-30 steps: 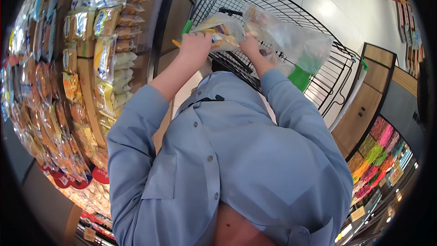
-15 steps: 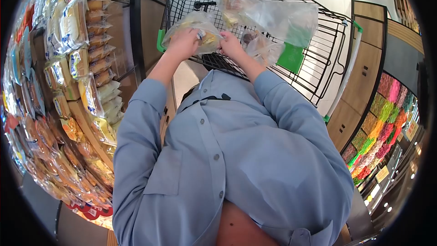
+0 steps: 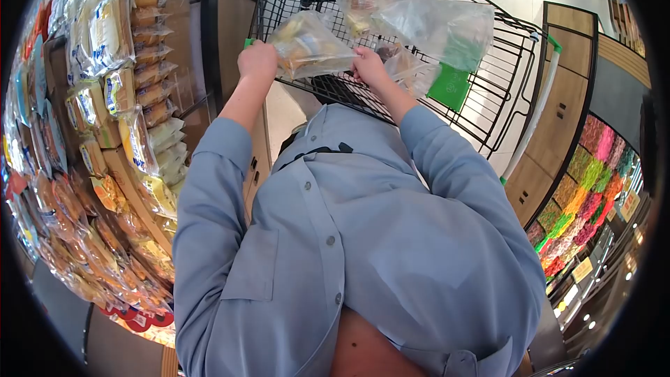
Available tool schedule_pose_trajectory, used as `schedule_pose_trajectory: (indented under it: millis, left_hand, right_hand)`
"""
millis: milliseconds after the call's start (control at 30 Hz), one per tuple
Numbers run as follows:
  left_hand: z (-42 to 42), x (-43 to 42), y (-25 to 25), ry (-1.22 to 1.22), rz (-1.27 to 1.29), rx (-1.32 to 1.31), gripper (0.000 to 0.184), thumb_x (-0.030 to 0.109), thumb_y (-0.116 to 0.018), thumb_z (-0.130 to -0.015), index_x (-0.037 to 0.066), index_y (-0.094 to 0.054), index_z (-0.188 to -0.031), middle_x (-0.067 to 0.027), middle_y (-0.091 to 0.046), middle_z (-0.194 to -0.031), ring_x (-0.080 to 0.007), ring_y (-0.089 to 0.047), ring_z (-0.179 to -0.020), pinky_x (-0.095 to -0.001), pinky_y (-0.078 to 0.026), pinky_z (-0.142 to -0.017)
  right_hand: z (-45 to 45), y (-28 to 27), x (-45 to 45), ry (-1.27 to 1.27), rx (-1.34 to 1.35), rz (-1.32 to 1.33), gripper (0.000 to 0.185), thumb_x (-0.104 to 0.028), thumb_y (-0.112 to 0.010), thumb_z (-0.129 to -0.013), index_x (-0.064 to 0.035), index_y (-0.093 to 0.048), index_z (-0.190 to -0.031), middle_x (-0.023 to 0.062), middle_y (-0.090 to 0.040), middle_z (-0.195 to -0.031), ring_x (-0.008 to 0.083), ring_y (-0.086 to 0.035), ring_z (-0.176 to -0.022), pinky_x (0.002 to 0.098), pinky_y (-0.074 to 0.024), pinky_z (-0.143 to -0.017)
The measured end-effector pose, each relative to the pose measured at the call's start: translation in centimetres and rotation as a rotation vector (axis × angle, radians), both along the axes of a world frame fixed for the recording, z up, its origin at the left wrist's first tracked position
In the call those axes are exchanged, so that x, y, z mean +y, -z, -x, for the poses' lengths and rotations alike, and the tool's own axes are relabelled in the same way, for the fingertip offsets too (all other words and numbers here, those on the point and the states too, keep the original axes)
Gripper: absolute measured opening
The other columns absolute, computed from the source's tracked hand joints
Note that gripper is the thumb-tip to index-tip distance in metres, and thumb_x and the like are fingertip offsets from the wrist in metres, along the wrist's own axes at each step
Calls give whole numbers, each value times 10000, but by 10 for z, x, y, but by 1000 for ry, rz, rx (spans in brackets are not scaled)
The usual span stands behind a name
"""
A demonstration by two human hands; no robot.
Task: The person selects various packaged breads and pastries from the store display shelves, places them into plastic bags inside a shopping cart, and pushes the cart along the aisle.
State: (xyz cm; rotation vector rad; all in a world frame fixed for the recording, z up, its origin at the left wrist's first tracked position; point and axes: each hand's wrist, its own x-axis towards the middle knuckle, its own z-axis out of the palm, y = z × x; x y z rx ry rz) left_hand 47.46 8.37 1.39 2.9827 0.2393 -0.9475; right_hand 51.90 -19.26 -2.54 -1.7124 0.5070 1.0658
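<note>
1. Our right hand (image 3: 368,66) pinched a corner of the clear bag (image 3: 331,54); our left hand (image 3: 258,61) sat at its other side, fingers partly hidden, so we couldn't tell whether it gripped
2. Clear bag was between both hands, over the cart's near edge; we judged a weak left hold could tip it and spill the yellow-orange contents (image 3: 299,43)
3. Its film looked thin, glossy, creased; a snag on wire could have torn it
4. Cart (image 3: 523,22): black wire grid, green corner pieces
5. Inside it, we saw more filmy bags (image 3: 447,24), crumpled, by a flat green panel (image 3: 449,89)
6. To our left: shiny, pillow-shaped packs (image 3: 112,31), stacked tight
</note>
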Motion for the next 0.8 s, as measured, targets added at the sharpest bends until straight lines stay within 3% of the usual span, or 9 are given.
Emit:
schedule_pose_trajectory:
  millis: [133, 233, 300, 433, 500, 600, 633, 733, 800]
  left_hand:
    - [-2, -3, -6, 117, 7, -159, 126, 112, -621, -842, 57, -675, -941, -116, -692, -959, -281, -711, -889, -388, -583, -724]
    - [-10, -9, -11, 61, 30, -38, 122, 109, -614, -848, 61, -703, -917, -113, -717, -941, -281, -721, -883, -370, -583, -730]
    - [-16, -9, -13, 137, 18, 204, 156, 140, -591, -890, 98, -724, -960, -118, -731, -1016, -246, -719, -943, -356, -579, -769]
    - [-18, -6, -5, 187, 2, 238, 163, 147, -579, -899, 75, -666, -1016, -154, -724, -1028, -264, -718, -947, -371, -577, -771]
    - [-24, -5, 1, -7, 98, 70, 187, 121, -560, -893, 27, -553, -1054, -205, -715, -958, -331, -708, -938, -454, -567, -792]
    - [-58, -5, -17, -127, 226, -28, 197, 128, -532, -914, 4, -525, -1068, -249, -697, -940, -403, -673, -984, -487, -536, -849]
    - [-70, -4, -20, -123, 230, -25, 197, 128, -532, -914, 4, -525, -1068, -249, -697, -940, -403, -673, -984, -487, -536, -849]
    - [-108, -2, -20, -191, 293, -135, 182, 105, -462, -932, -12, -543, -1045, -266, -682, -1002, -426, -646, -1025, -498, -516, -885]
    - [-129, 2, -14, -148, 381, -306, 207, 132, -467, -941, -18, -558, -1050, -257, -676, -1013, -429, -633, -1018, -490, -507, -888]
  right_hand:
    - [2, -2, -8, -62, 23, -10, 464, -32, -469, -882, -7, -479, -1345, 81, -632, -772, 124, -571, -561, 263, -467, -481]
    - [6, 1, -11, -80, -11, 11, 464, -32, -457, -886, -3, -473, -1349, 90, -648, -770, 129, -589, -566, 261, -481, -486]
    - [9, 5, -15, -59, -7, -1, 448, -38, -453, -890, 2, -476, -1336, 97, -652, -764, 131, -593, -571, 263, -480, -483]
    - [13, 7, -19, -74, 1, 20, 381, -55, -457, -894, -2, -534, -1263, 89, -658, -766, 130, -600, -581, 266, -481, -485]
    - [17, 4, -20, -142, 45, 40, 305, -96, -476, -905, -4, -598, -1169, 82, -675, -779, 126, -597, -579, 271, -472, -470]
    - [24, 8, -21, -227, 47, 78, 239, -155, -505, -946, -8, -661, -1052, 82, -700, -790, 137, -613, -603, 288, -500, -533]
    - [27, 7, -19, -222, 51, 82, 239, -155, -505, -946, -8, -661, -1052, 82, -700, -790, 137, -613, -603, 288, -500, -533]
    - [30, -3, -2, -178, -8, -14, 296, -230, -527, -999, 7, -691, -930, 110, -721, -800, 162, -654, -695, 304, -524, -724]
    - [26, -16, 20, -51, 9, -136, 272, -197, -511, -998, 20, -674, -981, 103, -715, -816, 161, -681, -762, 294, -512, -695]
